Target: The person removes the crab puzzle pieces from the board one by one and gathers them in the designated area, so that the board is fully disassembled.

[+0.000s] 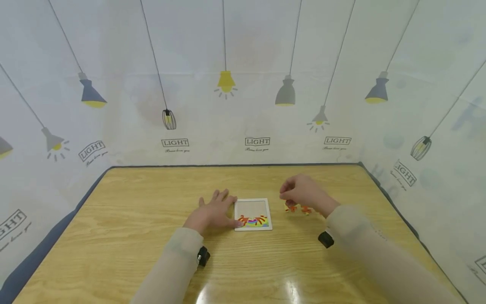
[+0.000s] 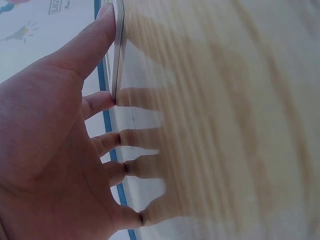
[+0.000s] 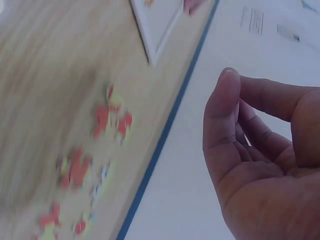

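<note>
Right hand [image 1: 303, 193]: fingers curled inward toward the thumb, palm empty in the right wrist view; nothing is seen pinched. The fingertips [image 3: 230, 82] hang just above the loose puzzle pieces [image 1: 298, 208], which lie scattered on the wooden table [image 1: 133, 253] directly below the hand, at its 6 o'clock in the head view. The scatter runs roughly from 9 to 3 o'clock.

Left hand [image 1: 212, 213]: fingers spread wide and flat on the table, the thumb and forefinger against the left edge of the puzzle tray [image 1: 253, 214], which the left wrist view confirms.

The tray lies at 9 o'clock from the loose pieces, near but apart. Its upper part is bare; coloured pieces fill its near edge. The right hand is the nearer to the loose pieces; the left is well apart from them.
</note>
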Available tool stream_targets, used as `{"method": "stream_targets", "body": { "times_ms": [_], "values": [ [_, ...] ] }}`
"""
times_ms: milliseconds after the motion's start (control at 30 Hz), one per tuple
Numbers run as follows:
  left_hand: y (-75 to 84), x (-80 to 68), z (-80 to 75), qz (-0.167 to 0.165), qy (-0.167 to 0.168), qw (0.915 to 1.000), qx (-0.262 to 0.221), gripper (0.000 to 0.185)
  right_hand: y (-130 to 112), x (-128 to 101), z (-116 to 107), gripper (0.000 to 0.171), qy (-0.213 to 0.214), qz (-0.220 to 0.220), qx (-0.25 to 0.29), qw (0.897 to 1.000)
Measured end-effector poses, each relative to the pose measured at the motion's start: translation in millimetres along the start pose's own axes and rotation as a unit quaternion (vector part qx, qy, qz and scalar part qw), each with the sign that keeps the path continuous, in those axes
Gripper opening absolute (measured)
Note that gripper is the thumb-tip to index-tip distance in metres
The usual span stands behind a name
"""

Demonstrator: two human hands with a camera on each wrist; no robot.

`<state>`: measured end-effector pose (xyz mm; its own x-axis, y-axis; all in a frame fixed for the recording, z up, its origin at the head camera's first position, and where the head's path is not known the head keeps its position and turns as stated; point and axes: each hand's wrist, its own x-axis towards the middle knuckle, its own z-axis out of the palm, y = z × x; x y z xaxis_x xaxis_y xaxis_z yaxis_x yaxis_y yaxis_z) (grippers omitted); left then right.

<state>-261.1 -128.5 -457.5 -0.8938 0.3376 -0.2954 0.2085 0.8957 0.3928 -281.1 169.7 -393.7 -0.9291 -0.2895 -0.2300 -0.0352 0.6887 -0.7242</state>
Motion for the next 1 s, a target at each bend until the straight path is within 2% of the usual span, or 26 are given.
{"method": "stream_targets", "body": {
  "times_ms": [200,433,633,800,1000],
  "values": [
    [-0.4,3.8,0.2,0.003,0.002,1.0000,-0.004,0.094,-11,5,45,0.011,-0.030,-0.021,-0.021,0.999],
    [-16.9,23.3,13.8,0.004,0.008,0.9999,0.007,0.104,-3,8,78,0.014,-0.041,-0.045,-0.043,0.997],
    [-2.8,5.0,0.8,0.001,0.002,1.0000,-0.001,0.097,10,14,90,0.014,-0.032,-0.065,-0.071,0.995],
    [-0.1,1.9,0.1,0.008,0.006,0.9998,0.018,0.092,18,16,90,0.017,-0.043,-0.085,-0.061,0.994],
    [-1.8,0.8,0.8,0.007,0.000,0.9998,0.016,0.096,20,14,90,0.019,-0.049,-0.080,-0.034,0.995]
  ]
}}
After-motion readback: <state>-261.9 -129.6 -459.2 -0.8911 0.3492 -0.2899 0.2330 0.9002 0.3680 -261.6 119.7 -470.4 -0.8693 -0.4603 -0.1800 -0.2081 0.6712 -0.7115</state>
